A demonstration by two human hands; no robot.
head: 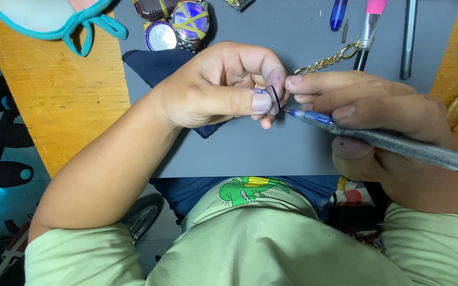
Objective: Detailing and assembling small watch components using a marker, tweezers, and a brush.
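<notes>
My left hand (223, 87) pinches a small round clear disc (274, 98), like a watch glass, edge-on between thumb and forefinger, above a grey mat (271, 153). My right hand (382, 122) grips a blue-tipped pen (377, 139) with a worn grey barrel; its tip points left and almost touches the disc. The right forefinger reaches out to the disc's edge. A dark blue cloth (157, 66) lies on the mat under my left hand.
At the mat's far edge lie two wristwatches (178, 26) bound with yellow bands, a gold chain (327, 60), a blue pen (338, 13), a pink-handled tool (368, 32) and a grey tool (408, 37). Wooden tabletop (59, 90) flanks the mat; a teal-edged mask (54, 21) lies at top left.
</notes>
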